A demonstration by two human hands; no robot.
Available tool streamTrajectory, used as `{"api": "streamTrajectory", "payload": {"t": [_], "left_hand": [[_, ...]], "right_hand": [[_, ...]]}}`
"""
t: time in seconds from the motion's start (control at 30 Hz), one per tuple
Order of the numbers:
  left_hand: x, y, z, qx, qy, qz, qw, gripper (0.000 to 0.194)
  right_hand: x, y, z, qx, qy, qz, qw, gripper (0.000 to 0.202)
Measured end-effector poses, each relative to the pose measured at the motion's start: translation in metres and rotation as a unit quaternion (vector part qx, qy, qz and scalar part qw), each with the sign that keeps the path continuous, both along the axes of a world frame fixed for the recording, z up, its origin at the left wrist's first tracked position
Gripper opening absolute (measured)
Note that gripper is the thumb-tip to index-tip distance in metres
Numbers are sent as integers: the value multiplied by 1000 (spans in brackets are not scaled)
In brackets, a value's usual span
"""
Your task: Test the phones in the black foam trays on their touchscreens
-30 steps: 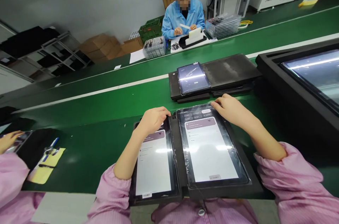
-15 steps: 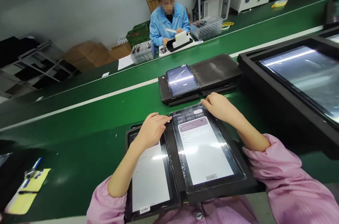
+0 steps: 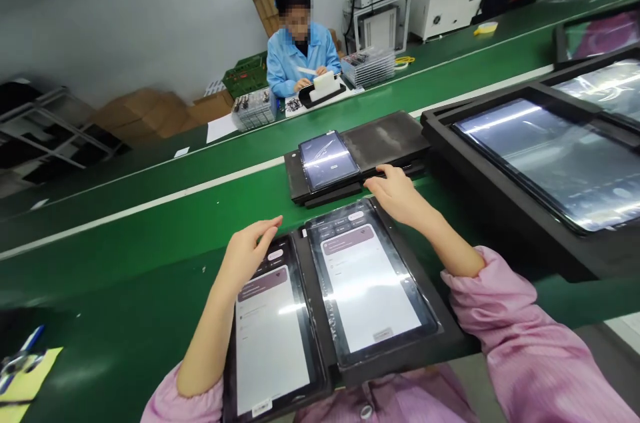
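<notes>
Two lit tablets lie side by side in a black foam tray [image 3: 450, 333] in front of me on the green belt. My left hand [image 3: 249, 251] hovers with fingers apart over the top left corner of the left tablet [image 3: 270, 336], holding nothing. At the top right corner of the right tablet [image 3: 367, 286], my right hand [image 3: 397, 191] rests, its fingers reaching to the edge of a second black tray [image 3: 385, 140] just beyond. That farther tray holds a smaller lit tablet [image 3: 327, 160].
A large black tray [image 3: 500, 193] with glossy screens fills the right side. Across the green conveyor [image 3: 150, 216] a person in a blue coat [image 3: 295, 56] handles white parts at a bench with a stack of clear trays [image 3: 373, 66]. Yellow paper with pens [image 3: 20, 376] lies bottom left.
My view has swung right. My left hand lifted off the left tablet and opened. My right hand slid from the right tablet's top edge toward the farther tray.
</notes>
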State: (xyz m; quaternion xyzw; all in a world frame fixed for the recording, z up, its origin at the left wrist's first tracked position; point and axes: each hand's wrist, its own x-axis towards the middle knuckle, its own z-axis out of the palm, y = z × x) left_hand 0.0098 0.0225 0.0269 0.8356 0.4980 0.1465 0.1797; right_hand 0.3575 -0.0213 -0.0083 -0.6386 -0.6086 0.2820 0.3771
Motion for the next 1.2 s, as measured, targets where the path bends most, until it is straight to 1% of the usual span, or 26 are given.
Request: {"api": "streamTrajectory", "payload": {"t": [0.07, 0.13, 0.17, 0.2, 0.27, 0.37, 0.43, 0.5, 0.57, 0.6, 0.67, 0.7, 0.73, 0.77, 0.83, 0.87, 0.9, 0.93, 0.97, 1.0, 1.03, 1.07, 1.13, 1.17, 1.2], "left_hand": [[-11, 4, 3, -66, -3, 26, 997, 54], [-21, 7, 4, -132, -16, 21, 991, 53], [-24, 7, 3, -153, -30, 16, 988, 54], [-26, 7, 2, -164, -47, 11, 985, 54], [-26, 5, -1, -172, -75, 6, 982, 54], [-18, 3, -9, -151, -87, 5, 985, 53], [-12, 4, -12, -125, -79, 9, 989, 50], [-11, 2, -11, -98, -83, 13, 992, 51], [-18, -5, -6, -55, -124, 29, 990, 47], [-25, -13, -2, -28, -151, 39, 987, 44], [-43, -37, 3, 21, -190, 39, 981, 41], [-53, -52, 4, 31, -194, 19, 980, 46], [-62, -69, 3, 30, -186, -18, 982, 53], [-70, -85, 0, 14, -170, -67, 983, 61], [-82, -111, -10, -41, -131, -168, 976, 74], [-86, -120, -16, -68, -112, -203, 970, 77], [-88, -124, -22, -86, -95, -224, 966, 79], [-90, -124, -26, -92, -79, -230, 966, 80], [-90, -120, -30, -84, -65, -220, 970, 79], [-89, -114, -32, -65, -51, -192, 978, 78], [-88, -107, -33, -37, -37, -150, 987, 77], [-86, -101, -33, -2, -20, -98, 995, 76], [-80, -95, -34, 66, 10, -4, 998, 74], [-77, -97, -34, 88, 20, 16, 996, 74], [-74, -102, -34, 98, 27, 12, 995, 75]], "right_hand": [[0, -5, 1, 30, -44, 55, 997, 50], [-2, -10, 1, 66, -91, 123, 986, 54], [-3, -11, 0, 82, -112, 143, 980, 54], [-4, -12, -2, 95, -135, 150, 975, 53], [-6, -13, -8, 108, -177, 140, 968, 52], [-2, -14, -14, 130, -204, 134, 961, 52], [5, -16, -13, 167, -190, 132, 958, 53], [14, -23, -7, 193, -173, 115, 959, 54], [23, -38, -3, 196, -154, 101, 963, 52], [27, -48, -3, 192, -142, 102, 966, 49], [33, -73, -9, 184, -118, 119, 969, 45], [34, -87, -15, 183, -114, 135, 967, 44], [35, -102, -23, 185, -120, 154, 963, 44], [35, -116, -31, 193, -133, 174, 956, 44], [32, -139, -48, 210, -157, 206, 943, 46], [30, -146, -56, 212, -163, 215, 939, 48], [28, -150, -62, 208, -166, 220, 938, 49], [25, -150, -66, 199, -165, 220, 941, 49], [23, -147, -70, 186, -162, 210, 946, 51], [20, -140, -72, 177, -160, 186, 953, 53], [18, -131, -75, 170, -159, 148, 961, 55], [16, -122, -77, 165, -156, 98, 969, 57], [13, -106, -85, 160, -128, -8, 979, 59], [11, -101, -90, 162, -101, -44, 981, 60], [9, -100, -95, 164, -74, -57, 982, 61]]}}
